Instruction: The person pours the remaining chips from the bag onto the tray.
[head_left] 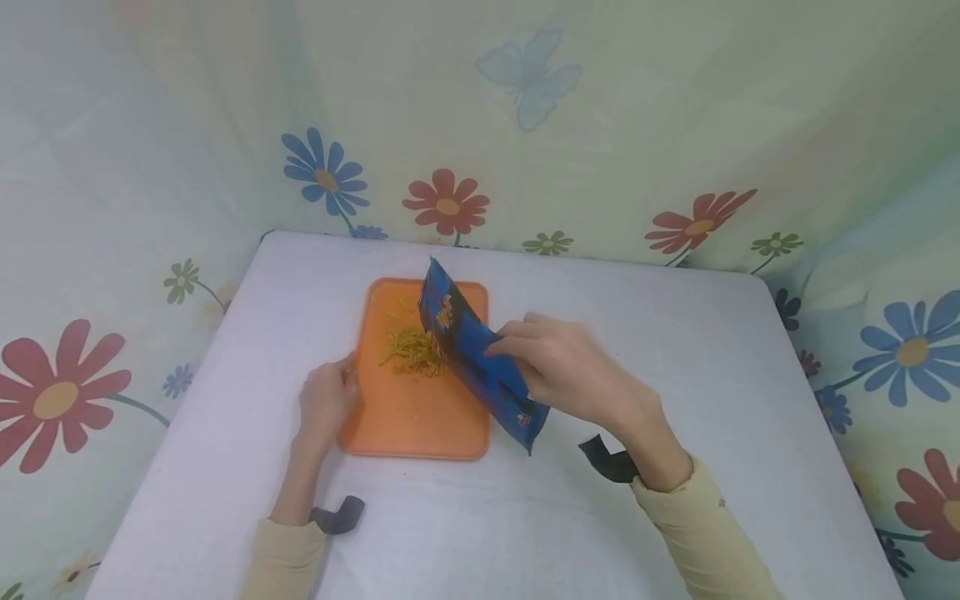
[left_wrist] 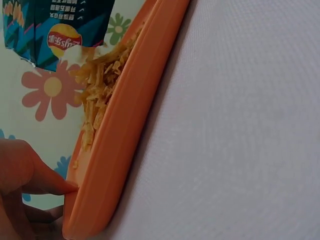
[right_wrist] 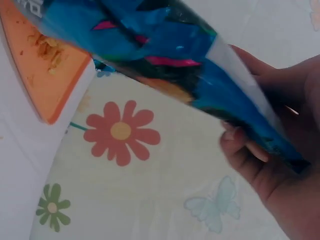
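Nearest me, my cream sleeves (head_left: pixel 697 517) come in over the white table (head_left: pixel 675 350), each wrist with a dark strap. My left hand (head_left: pixel 324 402) rests at the left edge of the orange tray (head_left: pixel 420 417), fingertips pressed against its rim, thumb and fingers only lightly bent, steadying rather than gripping; the left wrist view shows a fingertip touching the raised lip.

My right hand (head_left: pixel 562 367) is curled round the lower part of the blue snack bag (head_left: pixel 472 350), pinching it between thumb and fingers. The bag is tilted with its open mouth down over the tray's far half, just above a heap of thin yellow snack sticks (head_left: pixel 414 350) lying on the tray.

I judge this to be the pouring step, partly done: a pile is out, and I cannot tell how much is left inside. The next move, as I see it, calls for lifting the bag's bottom higher and shaking gently while the left hand holds the tray from sliding.

Beyond the table hangs the flowered curtain (head_left: pixel 525 125).
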